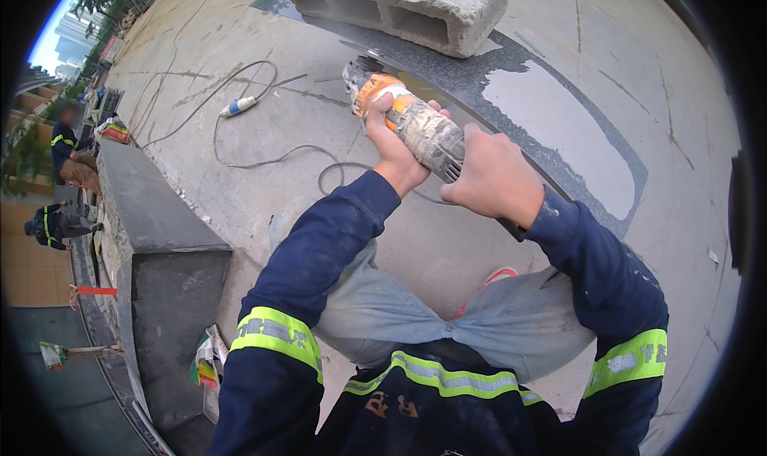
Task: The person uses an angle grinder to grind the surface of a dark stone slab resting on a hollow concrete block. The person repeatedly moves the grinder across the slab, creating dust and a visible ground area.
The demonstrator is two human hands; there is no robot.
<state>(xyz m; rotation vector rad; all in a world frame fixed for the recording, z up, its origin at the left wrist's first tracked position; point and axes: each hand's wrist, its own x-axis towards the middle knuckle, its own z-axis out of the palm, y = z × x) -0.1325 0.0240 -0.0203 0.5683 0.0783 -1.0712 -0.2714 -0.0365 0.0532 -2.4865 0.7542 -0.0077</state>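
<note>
An angle grinder [423, 128], with an orange and dusty grey body, is held between my two hands above the near edge of a dark stone slab [463, 77]. My left hand [397, 154] wraps round its middle from below, thumb up along the orange part. Around the rear end of the body my right hand [497, 176] is closed, its fingers partly hidden. The grinder's head points away and to the left, over the slab's edge. Its disc is hard to make out. A large pale patch [559, 128] covers part of the slab.
A hollow concrete block [471, 17] rests on the slab's far part, with a grey slab piece on top. A power cable [280, 156] with a white-and-blue connector [238, 107] loops over the concrete floor. At left stands a grey stone-faced ledge [172, 192]; two people [60, 224] are beyond it.
</note>
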